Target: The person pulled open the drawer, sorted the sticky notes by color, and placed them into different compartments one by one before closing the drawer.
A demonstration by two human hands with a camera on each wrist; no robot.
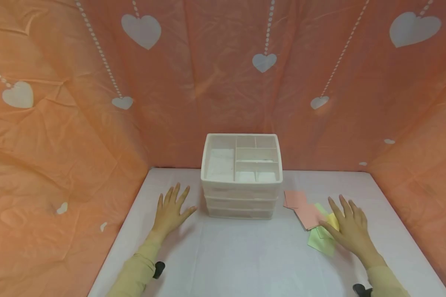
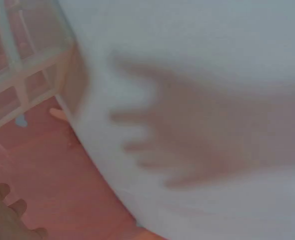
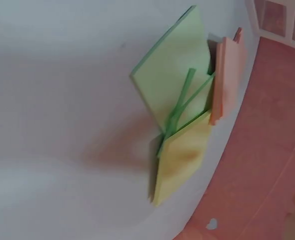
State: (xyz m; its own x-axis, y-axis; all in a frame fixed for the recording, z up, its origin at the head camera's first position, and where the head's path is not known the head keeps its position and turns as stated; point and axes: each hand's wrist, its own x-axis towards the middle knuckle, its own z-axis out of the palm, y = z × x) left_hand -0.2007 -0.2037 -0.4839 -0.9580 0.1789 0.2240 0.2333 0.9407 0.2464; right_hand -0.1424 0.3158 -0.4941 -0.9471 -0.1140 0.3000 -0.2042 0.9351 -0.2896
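My left hand (image 1: pixel 169 212) hovers with spread fingers over the table, left of a white plastic drawer unit (image 1: pixel 241 202) whose top has divided compartments. In the left wrist view, fingertips (image 2: pixel 17 207) show at the lower left, and the hand's shadow falls on the tabletop. Over a loose pile of sticky notes at the right, my right hand (image 1: pixel 351 231) is held with its fingers spread, holding nothing. The pile has pink notes (image 1: pixel 308 215), green notes (image 3: pixel 175 65) and yellow notes (image 3: pixel 182 160). The right hand partly covers the yellow ones in the head view.
The white table (image 1: pixel 245 260) carries the drawer unit near its back edge. Orange cloth (image 1: pixel 215 90) with white hearts hangs behind and on both sides. A dark band part (image 1: pixel 158 269) sits at the left wrist, and another (image 1: pixel 361 290) at the right.
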